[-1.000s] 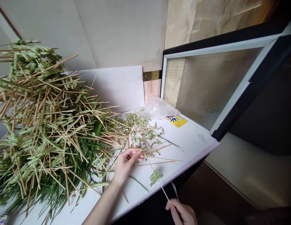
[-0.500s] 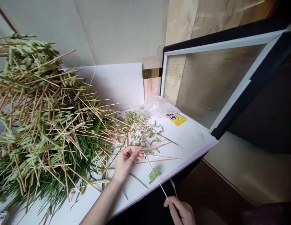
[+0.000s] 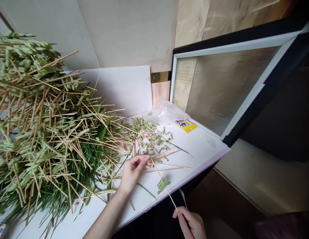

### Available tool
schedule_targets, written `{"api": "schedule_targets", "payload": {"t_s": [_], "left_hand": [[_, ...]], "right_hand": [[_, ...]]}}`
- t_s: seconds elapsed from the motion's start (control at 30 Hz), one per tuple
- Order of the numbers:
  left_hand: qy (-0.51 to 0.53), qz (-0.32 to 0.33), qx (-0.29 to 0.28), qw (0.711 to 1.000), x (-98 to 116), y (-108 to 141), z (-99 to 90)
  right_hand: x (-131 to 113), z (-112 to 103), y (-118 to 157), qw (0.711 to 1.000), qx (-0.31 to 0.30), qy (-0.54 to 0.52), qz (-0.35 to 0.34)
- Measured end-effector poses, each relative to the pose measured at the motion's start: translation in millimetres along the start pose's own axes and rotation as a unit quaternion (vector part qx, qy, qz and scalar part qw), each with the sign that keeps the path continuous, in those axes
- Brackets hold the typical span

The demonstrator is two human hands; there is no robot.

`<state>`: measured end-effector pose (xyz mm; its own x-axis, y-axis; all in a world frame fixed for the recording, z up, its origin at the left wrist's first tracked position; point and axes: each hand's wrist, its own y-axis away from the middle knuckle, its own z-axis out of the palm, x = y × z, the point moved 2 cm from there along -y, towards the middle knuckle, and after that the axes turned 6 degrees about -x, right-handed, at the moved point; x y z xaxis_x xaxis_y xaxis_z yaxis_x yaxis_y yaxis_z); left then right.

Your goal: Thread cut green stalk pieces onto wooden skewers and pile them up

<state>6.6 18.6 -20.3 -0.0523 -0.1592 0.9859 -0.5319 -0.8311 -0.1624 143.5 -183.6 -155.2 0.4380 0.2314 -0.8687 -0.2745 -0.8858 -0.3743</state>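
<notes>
Pinched at the lower end by my right hand (image 3: 190,222) is a thin wooden skewer (image 3: 171,198), which slants up and left past the table's front edge. Several short green bean pieces (image 3: 163,184) are threaded side by side about its middle. My left hand (image 3: 136,169) is closed at the skewer's upper tip, its thumb and fingers pinching a small green bean piece (image 3: 152,156). Just beyond my left hand, loose cut bean pieces (image 3: 144,127) and bare skewers (image 3: 166,171) lie scattered on the white tabletop (image 3: 201,142).
A tall heap of loaded bean skewers (image 3: 45,109) fills the left side, with long green leaves (image 3: 99,136) among them. Behind the loose pieces lie a clear plastic bag (image 3: 166,111) and a yellow packet (image 3: 186,126). A framed glass panel (image 3: 219,89) stands at the right.
The whole view has shifted very slightly. Both hands keep the same hold on the skewer and bean piece.
</notes>
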Motion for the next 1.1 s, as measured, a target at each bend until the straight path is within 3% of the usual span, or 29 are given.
{"api": "schedule_targets", "payload": {"t_s": [0.2,0.47,1.1], "left_hand": [[-0.037,0.016,-0.006,0.999,-1.9,1.5,1.4],[0.012,0.005,0.011,1.0,-7.5,-0.2,-0.7],[0.006,0.003,0.025,1.0,-6.3,0.0,-0.1]], "right_hand": [[1.2,-0.5,0.5,1.0,-0.007,-0.016,0.012],[4.0,-3.5,-1.2,0.999,-0.034,-0.004,-0.021],[3.9,-3.1,0.3,1.0,-0.023,0.012,-0.017]]}}
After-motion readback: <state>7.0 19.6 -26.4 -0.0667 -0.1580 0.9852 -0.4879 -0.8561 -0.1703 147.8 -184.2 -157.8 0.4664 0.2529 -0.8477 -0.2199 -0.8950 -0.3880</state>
